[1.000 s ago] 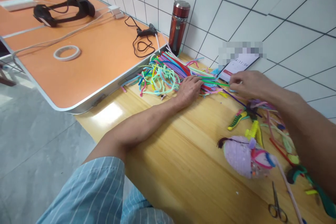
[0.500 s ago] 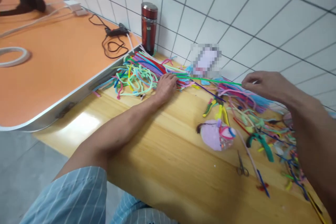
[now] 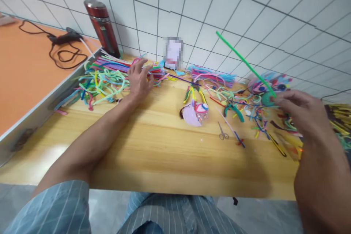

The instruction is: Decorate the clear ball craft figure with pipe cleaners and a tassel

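Note:
My left hand point(image 3: 140, 78) rests with its fingers spread on the pile of coloured pipe cleaners point(image 3: 109, 66) at the back left of the wooden table. Between the thumb and fingers of my right hand point(image 3: 294, 108), at the right, is the lower end of a green pipe cleaner point(image 3: 245, 62), which slants up and to the left in front of the tiled wall. A tangle of pale green pipe cleaners point(image 3: 105, 86) lies just left of my left hand. Behind my right hand is a figure with coloured tips point(image 3: 256, 86), partly hidden.
A red flask point(image 3: 102, 25) stands at the back left beside a phone-like object point(image 3: 174, 53). Yellow-green pliers point(image 3: 203, 97), a lilac piece point(image 3: 192, 114), scissors point(image 3: 222, 131) and green-handled pliers point(image 3: 236, 111) lie mid-table. An orange table point(image 3: 33, 65) adjoins at left.
My right hand has drawn the green pipe cleaner away from the pile, off to the right, and its far end now points upward. My left hand's fingers have spread. The view has turned right.

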A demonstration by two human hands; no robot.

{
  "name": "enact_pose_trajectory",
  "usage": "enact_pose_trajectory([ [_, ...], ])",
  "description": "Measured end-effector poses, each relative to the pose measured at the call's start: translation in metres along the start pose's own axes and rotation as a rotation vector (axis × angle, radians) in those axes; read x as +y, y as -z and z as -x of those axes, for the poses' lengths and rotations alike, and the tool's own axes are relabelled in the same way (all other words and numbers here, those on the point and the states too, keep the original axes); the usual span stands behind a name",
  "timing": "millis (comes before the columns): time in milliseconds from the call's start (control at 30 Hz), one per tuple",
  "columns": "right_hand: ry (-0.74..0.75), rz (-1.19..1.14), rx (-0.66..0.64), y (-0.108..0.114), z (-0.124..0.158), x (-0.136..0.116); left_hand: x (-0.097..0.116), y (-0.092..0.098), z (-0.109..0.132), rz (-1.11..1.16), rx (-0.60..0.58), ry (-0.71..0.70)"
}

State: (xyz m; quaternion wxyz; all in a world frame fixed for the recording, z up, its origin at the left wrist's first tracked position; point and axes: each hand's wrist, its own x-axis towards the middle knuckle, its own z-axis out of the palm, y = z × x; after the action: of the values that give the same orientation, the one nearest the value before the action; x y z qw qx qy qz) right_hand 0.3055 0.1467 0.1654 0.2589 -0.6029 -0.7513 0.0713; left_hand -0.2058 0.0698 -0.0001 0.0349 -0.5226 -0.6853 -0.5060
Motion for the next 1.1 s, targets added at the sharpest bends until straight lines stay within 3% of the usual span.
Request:
enact_pose_trajectory([
  [100, -0.212, -0.279, 0.047, 0.000, 0.054, 0.026, 0.052, 0.019, 0.004, 0.023, 0.026, -0.028],
  [167, -0.247, -0.377, 0.035, -0.002, 0.089, 0.034, 0.099, 0.027, 0.018, 0.103, -0.034, -0.033],
  [200, -0.233, -0.409, -0.003, -0.004, 0.104, 0.035, 0.123, 0.030, 0.029, 0.287, -0.162, 0.039],
  [300, -0.115, -0.469, -0.196, -0.012, 0.141, 0.035, 0.190, 0.030, 0.069, 0.814, -0.759, 0.257],
  [333, -0.058, -0.481, -0.272, -0.016, 0.150, 0.034, 0.207, 0.028, 0.081, 0.895, -0.905, 0.315],
  [400, 0.069, -0.484, -0.416, -0.025, 0.162, 0.034, 0.229, 0.024, 0.101, 0.958, -1.050, 0.404],
  [567, 0.272, -0.436, -0.611, -0.036, 0.172, 0.046, 0.237, 0.009, 0.125, 0.946, -1.018, 0.476],
  [633, 0.264, -0.383, -0.558, -0.032, 0.171, 0.050, 0.236, 0.002, 0.134, 0.932, -1.002, 0.485],
  [700, 0.221, -0.314, -0.405, -0.025, 0.172, 0.045, 0.239, -0.007, 0.147, 0.926, -1.013, 0.500],
  [767, 0.182, -0.279, -0.235, -0.020, 0.173, 0.027, 0.245, -0.015, 0.162, 0.915, -1.054, 0.507],
  [833, 0.207, -0.300, -0.151, -0.021, 0.177, 0.000, 0.254, -0.024, 0.176, 0.911, -1.094, 0.500],
  [967, 0.367, -0.415, -0.135, -0.044, 0.180, -0.053, 0.266, -0.035, 0.188, 0.977, -1.109, 0.439],
  [1100, 0.413, -0.560, -0.168, -0.069, 0.169, -0.070, 0.260, -0.029, 0.188, 0.901, -1.089, 0.409],
])
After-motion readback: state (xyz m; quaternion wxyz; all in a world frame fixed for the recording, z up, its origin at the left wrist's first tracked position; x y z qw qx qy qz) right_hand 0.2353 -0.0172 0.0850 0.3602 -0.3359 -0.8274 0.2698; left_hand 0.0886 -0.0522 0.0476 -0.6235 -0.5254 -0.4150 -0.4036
